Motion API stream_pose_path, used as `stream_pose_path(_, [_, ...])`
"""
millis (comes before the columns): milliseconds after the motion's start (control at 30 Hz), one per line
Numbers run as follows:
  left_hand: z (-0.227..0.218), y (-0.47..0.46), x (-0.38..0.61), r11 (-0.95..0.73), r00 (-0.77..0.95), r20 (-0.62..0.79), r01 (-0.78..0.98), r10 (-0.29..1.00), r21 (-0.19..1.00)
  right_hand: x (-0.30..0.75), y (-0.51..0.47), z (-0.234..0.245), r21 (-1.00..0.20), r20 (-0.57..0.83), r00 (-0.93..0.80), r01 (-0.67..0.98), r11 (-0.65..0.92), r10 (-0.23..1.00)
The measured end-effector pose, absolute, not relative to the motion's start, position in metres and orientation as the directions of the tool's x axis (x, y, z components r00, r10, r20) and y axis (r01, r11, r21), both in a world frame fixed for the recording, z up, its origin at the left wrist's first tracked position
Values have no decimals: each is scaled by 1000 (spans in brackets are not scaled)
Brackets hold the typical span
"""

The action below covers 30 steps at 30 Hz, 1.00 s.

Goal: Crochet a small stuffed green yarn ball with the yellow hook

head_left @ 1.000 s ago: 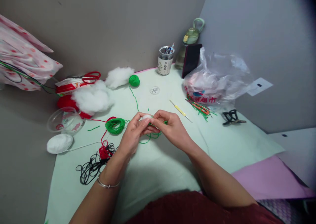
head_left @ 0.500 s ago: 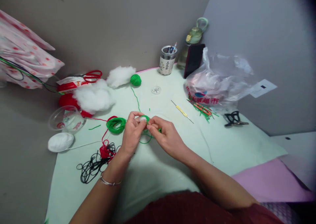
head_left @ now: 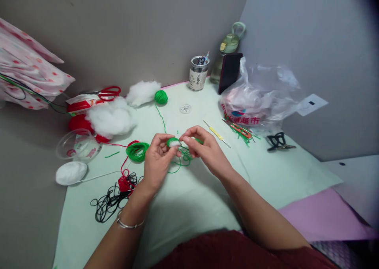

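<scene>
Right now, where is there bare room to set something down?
Bare cloth lies between the right forearm and hair clip, and between that forearm and the left forearm. It is crowded left of the left hand: stuffing, green coil, black cord.

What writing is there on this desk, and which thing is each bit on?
"三花茶": the tin of pens.
"超市": the plastic bag; the characters before it are too creased to read surely.
Red-and-white packet: print too blurred to read.
Clear tub: red marks, too small to read.
</scene>
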<state>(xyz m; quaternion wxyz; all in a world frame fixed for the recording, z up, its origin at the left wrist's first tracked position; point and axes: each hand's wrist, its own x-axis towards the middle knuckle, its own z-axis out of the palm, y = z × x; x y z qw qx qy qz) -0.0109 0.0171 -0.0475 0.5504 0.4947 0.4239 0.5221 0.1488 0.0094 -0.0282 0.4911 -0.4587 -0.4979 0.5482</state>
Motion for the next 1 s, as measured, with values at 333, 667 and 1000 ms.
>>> stream_pose_path(333, [-55,17,-10,-48,125,69,-160,990,986,157,9,-24,-896,-14,-228,436,89,974])
stream_pose_path(667, [-45,16,-16,49,274,5,-187,962,981,161,13,-26,-957,-19,-214,288,45,977])
stream_pose_path(1000, [-48,14,-10,22,173,11,-191,985,981,147,3,-23,-937,36,-159,338,89,987])
